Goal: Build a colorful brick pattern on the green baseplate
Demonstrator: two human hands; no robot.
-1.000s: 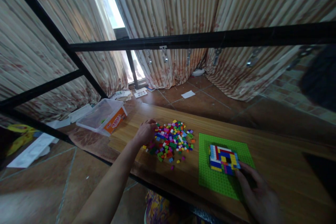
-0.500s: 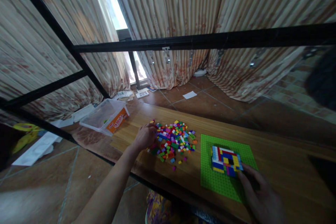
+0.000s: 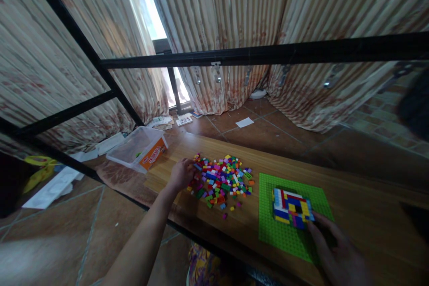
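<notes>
A loose pile of small colourful toy building bricks (image 3: 224,178) lies on the wooden bench. At the pile's left edge is my left hand (image 3: 182,174), its fingers curled together by a blue brick; what is between the fingertips is too small to make out. To the right, a green studded baseplate (image 3: 271,232) bears a low block built of bricks (image 3: 291,208) in blue, white, red and yellow, with a dark gap in its top. My right hand (image 3: 335,246) grips this block's right corner between thumb and fingers.
A clear plastic box (image 3: 134,147) with an orange label stands at the bench's left end. Black metal bars (image 3: 241,56) run beyond the bench, before striped curtains (image 3: 228,9). Papers (image 3: 244,122) lie on the tiled floor. A dark object (image 3: 415,98) is at the far right.
My left hand has drawn slightly left, off the pile's edge, and more bricks show beside it. My right hand stays at the block's corner. The whole view has shifted a little.
</notes>
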